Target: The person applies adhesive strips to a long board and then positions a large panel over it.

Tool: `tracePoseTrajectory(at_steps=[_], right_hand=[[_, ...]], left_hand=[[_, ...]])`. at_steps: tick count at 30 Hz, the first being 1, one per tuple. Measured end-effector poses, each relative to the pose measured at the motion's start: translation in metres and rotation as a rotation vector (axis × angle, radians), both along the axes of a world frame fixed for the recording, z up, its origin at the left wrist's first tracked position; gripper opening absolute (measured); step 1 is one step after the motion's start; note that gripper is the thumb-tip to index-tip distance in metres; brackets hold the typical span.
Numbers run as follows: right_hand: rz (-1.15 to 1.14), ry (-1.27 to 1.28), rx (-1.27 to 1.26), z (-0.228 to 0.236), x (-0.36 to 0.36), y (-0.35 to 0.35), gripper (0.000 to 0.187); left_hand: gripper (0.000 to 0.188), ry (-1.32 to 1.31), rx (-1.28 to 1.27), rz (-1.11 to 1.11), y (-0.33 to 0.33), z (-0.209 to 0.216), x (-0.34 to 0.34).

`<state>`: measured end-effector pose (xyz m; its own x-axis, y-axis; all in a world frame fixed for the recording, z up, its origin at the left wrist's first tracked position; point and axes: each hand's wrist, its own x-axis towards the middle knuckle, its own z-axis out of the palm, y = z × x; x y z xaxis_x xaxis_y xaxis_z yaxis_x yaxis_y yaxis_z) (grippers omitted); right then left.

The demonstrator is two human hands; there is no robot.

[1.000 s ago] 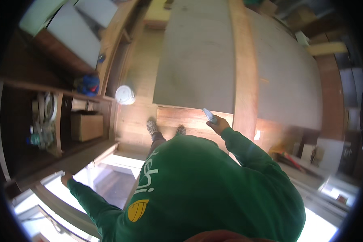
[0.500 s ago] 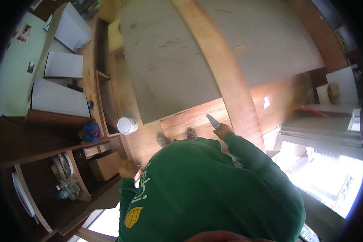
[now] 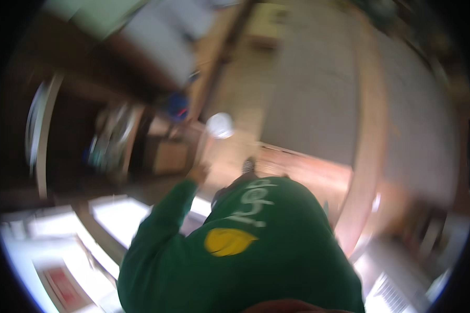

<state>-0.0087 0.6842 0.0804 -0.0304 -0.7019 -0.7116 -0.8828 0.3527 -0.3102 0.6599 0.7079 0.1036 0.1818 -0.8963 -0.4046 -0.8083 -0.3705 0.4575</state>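
Observation:
My left hand (image 3: 198, 172) hangs low beside my body, near a dark open shelf unit. It is smeared by motion, so its fingers do not show clearly. A white bucket (image 3: 220, 125) stands on the wooden floor a little beyond it. My right hand is hidden behind my green-sleeved body. Past the right edge of my torso shows a small grey-green sliver (image 3: 326, 206), too blurred to name for sure.
Large grey boards (image 3: 313, 88) lie ahead, with a long wooden plank (image 3: 372, 99) across them. At the left, the shelf unit holds a cardboard box (image 3: 171, 156); a blue object (image 3: 177, 106) sits above. One shoe (image 3: 248, 166) shows on the floor.
My view has swung left, blurring everything; the boards, plank and bucket now appear farther right. My right hand, which held a grey narrow-ended hand tool, has gone out of sight behind my body.

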Motion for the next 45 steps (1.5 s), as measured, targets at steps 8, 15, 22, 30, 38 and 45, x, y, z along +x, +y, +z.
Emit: tracePoseTrajectory(at_steps=[8,15,22,30,38,45], right_hand=[[0.219,0.066,0.090,0.026,0.042,-0.103,0.023],[0.472,0.112,0.061,0.018,0.048,-0.179,0.028],[0.301,-0.072,0.032,0.050,0.151,-0.181,0.026],[0.210,0.047,0.045,0.057,0.145,-0.133,0.018],[-0.122,0.078,0.020,0.102,0.126,-0.087,0.028],[-0.509,0.170,-0.085,0.120,0.160,0.003,0.037]], left_hand=[[0.056,0.203,0.110,0.245,-0.023,0.052,0.013],[0.052,0.116,0.297,0.297,0.057,-0.021,0.016],[0.051,0.172,0.501,0.528,0.140,-0.066,0.021],[0.046,0.112,0.595,0.102,0.134,-0.085,0.052],[0.039,0.258,0.262,-0.361,0.110,-0.157,0.065],[0.032,0.370,0.615,-0.171,-0.001,-0.079,0.122]])
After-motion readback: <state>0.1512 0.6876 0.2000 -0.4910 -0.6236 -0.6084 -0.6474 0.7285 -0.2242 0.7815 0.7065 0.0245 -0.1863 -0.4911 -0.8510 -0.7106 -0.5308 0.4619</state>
